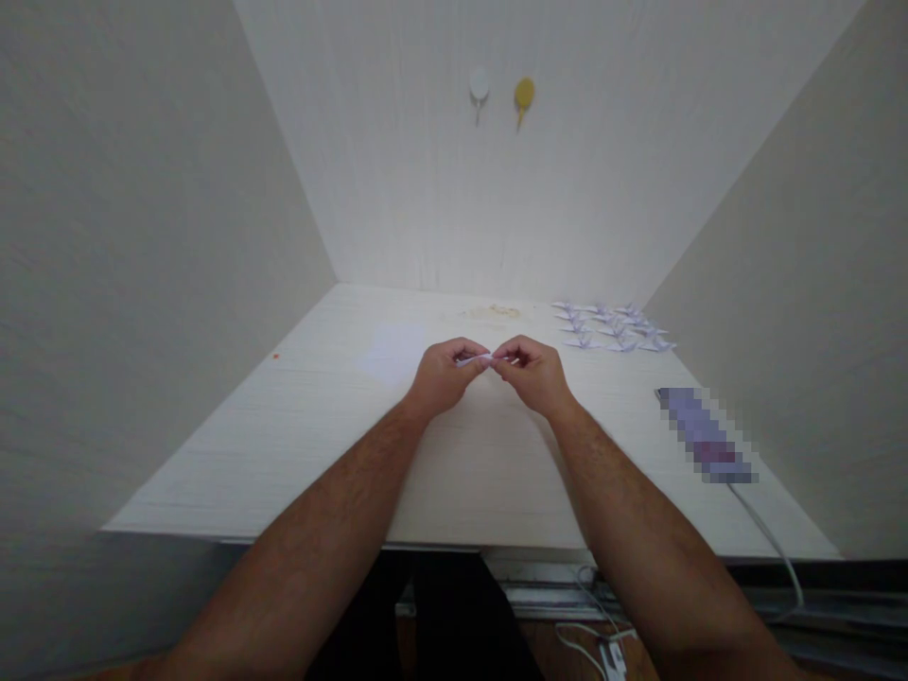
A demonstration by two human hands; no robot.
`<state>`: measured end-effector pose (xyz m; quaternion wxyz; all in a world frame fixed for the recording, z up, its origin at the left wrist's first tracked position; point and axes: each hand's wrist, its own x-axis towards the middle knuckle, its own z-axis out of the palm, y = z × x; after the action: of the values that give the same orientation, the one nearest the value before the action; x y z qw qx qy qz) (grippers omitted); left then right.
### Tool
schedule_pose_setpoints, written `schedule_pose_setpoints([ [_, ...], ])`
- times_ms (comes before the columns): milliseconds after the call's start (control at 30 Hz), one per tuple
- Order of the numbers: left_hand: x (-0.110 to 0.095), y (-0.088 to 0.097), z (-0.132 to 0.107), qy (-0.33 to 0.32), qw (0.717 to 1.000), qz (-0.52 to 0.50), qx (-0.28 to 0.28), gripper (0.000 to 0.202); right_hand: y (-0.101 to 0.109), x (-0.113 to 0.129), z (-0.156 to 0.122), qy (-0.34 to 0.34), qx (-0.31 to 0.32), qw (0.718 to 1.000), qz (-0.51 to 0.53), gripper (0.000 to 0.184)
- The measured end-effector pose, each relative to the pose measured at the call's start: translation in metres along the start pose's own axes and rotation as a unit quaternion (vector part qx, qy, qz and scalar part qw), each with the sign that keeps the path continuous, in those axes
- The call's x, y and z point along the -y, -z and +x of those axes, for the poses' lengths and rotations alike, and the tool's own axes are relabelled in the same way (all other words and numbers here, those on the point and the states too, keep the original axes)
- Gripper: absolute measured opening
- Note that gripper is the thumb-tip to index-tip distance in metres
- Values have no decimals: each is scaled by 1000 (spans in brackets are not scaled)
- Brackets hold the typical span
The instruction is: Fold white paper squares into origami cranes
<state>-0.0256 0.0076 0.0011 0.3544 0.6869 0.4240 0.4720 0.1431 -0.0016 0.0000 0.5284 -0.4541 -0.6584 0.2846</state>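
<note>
Above the middle of the white table (468, 473), both hands meet at a small folded piece of white paper (474, 359). My left hand (448, 374) pinches it between thumb and fingers from the left. From the right, my right hand (529, 372) pinches the other end, fingertips almost touching those of the left. Most of the folded paper is hidden by the fingers, so its exact shape cannot be made out. Left of my left hand, pale paper sheets (390, 352) lie flat on the table.
Several folded paper cranes (617, 328) stand in rows at the back right. A blurred-out phone-like device (706, 435) lies at the right, its white cable (770, 534) running over the front edge. Walls enclose the table on three sides; two hooks (523, 93) are on the back wall.
</note>
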Motion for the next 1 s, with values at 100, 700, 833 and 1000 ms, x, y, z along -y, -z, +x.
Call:
schedule_pose_setpoints([
  [100,0,0,-1,1,1000,4,-7,26,-1,2,0,-29,-11,1000,-3,16],
  [700,3,-8,-1,2,999,-24,-25,22,-8,5,1,-52,-54,996,57,16],
  [833,4,-8,-1,-9,1000,-14,-11,22,-9,3,1,-42,-49,996,59,20],
  [1000,3,-10,-1,-27,999,-41,-16,25,-11,3,1,-52,-51,992,107,30],
])
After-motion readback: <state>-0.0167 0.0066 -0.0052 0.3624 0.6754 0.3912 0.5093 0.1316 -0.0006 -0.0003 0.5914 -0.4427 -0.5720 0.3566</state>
